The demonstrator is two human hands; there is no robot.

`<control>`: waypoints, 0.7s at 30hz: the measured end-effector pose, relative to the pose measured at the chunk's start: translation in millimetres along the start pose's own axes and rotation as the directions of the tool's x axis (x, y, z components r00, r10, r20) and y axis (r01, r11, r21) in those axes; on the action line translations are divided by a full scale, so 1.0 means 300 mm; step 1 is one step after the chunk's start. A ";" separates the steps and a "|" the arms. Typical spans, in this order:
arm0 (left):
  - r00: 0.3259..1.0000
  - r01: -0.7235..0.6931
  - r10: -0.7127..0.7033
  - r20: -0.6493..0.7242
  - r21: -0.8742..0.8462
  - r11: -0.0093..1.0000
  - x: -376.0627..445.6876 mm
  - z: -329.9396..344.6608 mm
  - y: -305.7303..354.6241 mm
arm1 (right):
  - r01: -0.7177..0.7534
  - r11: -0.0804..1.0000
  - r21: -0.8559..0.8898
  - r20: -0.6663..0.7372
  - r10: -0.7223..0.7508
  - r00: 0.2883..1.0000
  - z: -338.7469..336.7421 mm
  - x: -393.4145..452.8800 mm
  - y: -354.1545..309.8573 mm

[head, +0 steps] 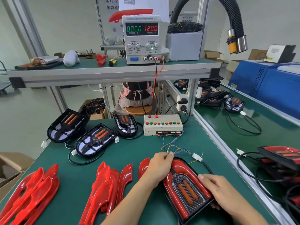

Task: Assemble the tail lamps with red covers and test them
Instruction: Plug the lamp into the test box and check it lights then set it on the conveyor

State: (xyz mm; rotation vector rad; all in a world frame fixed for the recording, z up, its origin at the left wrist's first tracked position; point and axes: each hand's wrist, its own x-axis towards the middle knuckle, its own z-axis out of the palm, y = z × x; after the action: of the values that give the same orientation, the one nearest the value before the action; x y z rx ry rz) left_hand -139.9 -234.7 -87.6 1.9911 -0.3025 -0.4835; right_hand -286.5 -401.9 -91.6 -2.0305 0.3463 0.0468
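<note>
A tail lamp [186,189] with a red cover fitted lies on the green mat at the near right. My left hand [159,168] rests on its upper left edge, fingers curled over the rim by the coloured wires. My right hand [215,189] grips its right side. A white connector [197,157] on the lamp's cable lies just beyond it. The test box [163,125] with coloured buttons stands behind. Loose red covers [103,189] lie to the left. Three uncovered black lamps [95,140] sit further back on the left.
A power supply [142,39] reading 0.000 A and 12.00 V stands on the upper shelf, with red and black leads running down. Finished lamps [282,158] are stacked on the right bench. A cardboard box [9,168] is at the left edge. A person sits behind the bench.
</note>
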 end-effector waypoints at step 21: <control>0.895 -0.227 0.385 -0.223 0.516 0.826 -0.008 0.022 0.038 | -0.116 0.833 -0.541 -0.321 -0.078 0.944 -0.052 0.329 0.030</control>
State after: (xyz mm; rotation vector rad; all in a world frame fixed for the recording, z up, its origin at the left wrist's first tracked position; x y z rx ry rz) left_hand -145.0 -244.1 -79.4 2.3969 -0.5759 0.1511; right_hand -196.1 -441.7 -110.0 -2.6238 0.6228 -0.2107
